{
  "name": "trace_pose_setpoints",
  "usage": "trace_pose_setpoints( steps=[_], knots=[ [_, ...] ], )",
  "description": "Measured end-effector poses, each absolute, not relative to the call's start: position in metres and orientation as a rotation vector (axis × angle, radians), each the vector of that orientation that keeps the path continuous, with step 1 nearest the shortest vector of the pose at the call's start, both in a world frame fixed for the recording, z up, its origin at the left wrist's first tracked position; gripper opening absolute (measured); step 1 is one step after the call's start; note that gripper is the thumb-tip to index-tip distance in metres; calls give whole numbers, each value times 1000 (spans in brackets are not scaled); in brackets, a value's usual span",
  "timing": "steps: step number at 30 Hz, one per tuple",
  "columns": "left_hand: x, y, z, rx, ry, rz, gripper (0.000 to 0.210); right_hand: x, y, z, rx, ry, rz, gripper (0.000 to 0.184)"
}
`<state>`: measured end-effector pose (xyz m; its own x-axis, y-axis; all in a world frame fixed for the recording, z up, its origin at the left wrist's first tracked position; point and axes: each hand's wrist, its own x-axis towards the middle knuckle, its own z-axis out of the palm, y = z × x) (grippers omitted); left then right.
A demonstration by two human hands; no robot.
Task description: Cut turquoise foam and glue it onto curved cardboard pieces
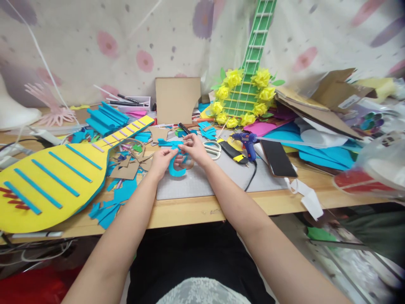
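Note:
A curled blue paper strip [176, 172] is pinched between both hands over the grey cutting mat [190, 188]. My left hand [162, 162] grips it from the left, thumb on top. From the right, my right hand [194, 150] closes its thumb and fingers on the same strip. Part of the strip is hidden behind the fingers. White-handled scissors [212, 149] lie just right of my right hand, their blades out of sight. Beyond the hands is a black pen or marker [183, 128].
A yellow paper guitar shape [47, 177] lies at left, beside blue scraps [125, 192]. Behind stands a green guitar shape with yellow flowers [234, 78]. To the right are a black-and-yellow cutter [232, 152], a blue glue gun [249, 145], a phone [277, 158] and stacked cardboard [319, 112].

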<state>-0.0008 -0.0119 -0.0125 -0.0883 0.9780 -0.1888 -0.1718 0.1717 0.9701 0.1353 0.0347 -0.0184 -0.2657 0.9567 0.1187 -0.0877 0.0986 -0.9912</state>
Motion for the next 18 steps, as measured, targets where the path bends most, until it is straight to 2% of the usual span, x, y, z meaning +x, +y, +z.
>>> trace_pose_setpoints(
  steps=[8, 18],
  knots=[
    [-6, -11, -8, 741, 1146, 1101, 12, 132, 30, -17, -918, -1378, 1408, 47],
    [-4, -12, -15, 876, 1233, 1140, 25, 131, 31, -21, -924, -1424, 1379, 44]
  ],
)
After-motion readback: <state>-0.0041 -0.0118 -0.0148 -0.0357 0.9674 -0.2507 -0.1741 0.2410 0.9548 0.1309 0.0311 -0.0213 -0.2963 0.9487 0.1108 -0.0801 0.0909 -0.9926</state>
